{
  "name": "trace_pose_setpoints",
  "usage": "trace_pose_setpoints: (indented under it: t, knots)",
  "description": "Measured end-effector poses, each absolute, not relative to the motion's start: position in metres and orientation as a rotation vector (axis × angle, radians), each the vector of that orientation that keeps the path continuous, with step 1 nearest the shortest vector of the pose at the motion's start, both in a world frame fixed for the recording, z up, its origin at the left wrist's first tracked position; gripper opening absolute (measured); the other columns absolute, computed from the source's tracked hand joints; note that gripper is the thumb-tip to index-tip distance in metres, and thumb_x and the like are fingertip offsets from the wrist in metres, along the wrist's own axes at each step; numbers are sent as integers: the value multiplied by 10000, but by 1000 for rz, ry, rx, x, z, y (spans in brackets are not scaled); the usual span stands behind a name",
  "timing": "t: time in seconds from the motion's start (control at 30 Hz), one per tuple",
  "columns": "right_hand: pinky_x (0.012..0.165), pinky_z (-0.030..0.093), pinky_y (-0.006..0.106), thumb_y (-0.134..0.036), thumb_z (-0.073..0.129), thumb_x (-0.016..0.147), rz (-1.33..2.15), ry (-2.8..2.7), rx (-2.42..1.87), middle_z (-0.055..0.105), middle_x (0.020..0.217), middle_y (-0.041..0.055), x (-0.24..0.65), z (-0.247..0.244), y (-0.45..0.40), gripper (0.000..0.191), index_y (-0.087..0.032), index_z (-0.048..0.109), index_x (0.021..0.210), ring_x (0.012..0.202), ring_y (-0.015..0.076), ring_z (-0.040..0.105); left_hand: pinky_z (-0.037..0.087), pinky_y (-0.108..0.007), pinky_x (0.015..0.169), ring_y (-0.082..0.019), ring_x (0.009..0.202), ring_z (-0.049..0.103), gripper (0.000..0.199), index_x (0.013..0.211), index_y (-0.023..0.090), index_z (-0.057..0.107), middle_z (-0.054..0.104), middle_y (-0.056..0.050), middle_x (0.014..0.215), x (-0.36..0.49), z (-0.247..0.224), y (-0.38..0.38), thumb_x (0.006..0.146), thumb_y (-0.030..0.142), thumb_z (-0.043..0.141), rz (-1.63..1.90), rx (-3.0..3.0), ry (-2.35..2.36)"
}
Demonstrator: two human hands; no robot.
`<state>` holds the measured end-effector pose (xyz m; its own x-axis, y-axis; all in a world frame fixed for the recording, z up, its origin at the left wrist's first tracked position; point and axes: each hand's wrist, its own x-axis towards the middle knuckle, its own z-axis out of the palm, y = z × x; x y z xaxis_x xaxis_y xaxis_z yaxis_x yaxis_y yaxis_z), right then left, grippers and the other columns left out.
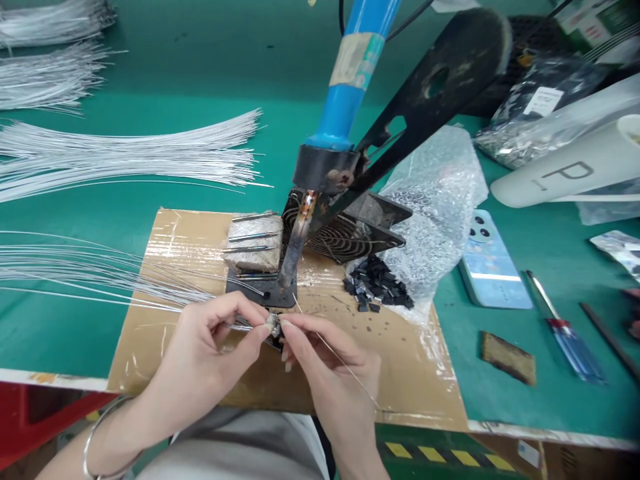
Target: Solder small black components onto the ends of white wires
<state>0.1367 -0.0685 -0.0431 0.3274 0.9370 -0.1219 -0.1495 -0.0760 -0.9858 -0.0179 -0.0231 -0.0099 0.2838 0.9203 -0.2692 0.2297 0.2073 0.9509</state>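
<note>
My left hand (220, 350) pinches a small metallic piece (273, 324) between thumb and forefinger, in front of the soldering iron's tip. Against the right side of that piece, my right hand (330, 363) has its thumb and forefinger pressed together. A thin wire (345, 363) runs from above the right fingers down across that hand. What lies beneath the fingertips is mostly hidden. Just behind them, the iron (299, 243) points down at a black plate (237, 291). Long thin wires (170, 287) reach in from the left toward the left hand.
Cardboard (395, 390) covers the work area. A fan (340, 233) stands behind the iron; small black pieces (379, 283) lie right of it beside bubble wrap (435, 207). Farther right are a phone (495, 260) and screwdriver (575, 347). Wire bundles (150, 157) lie back left.
</note>
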Motion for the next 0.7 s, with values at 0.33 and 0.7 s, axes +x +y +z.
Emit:
trace_pose_setpoints:
  t: [0.33, 0.7]
  knots:
    - [478, 544, 135, -132, 784, 854, 1105, -778, -1319, 734, 618, -32, 135, -45, -70, 194, -303, 874, 844, 465, 73, 638, 586, -232, 727, -152, 786, 751, 158, 736, 235, 729, 792, -5, 824, -16, -10, -24, 861, 147, 689, 718, 1272, 1255]
    - [505, 532, 130, -151, 787, 882, 1133, -790, -1337, 751, 667, -37, 137, -48, -72, 209, -339, 876, 878, 510, 69, 650, 572, -198, 712, -136, 777, 750, 142, 710, 210, 713, 788, -4, 813, -13, -10, -23, 836, 146, 702, 736, 1277, 1277]
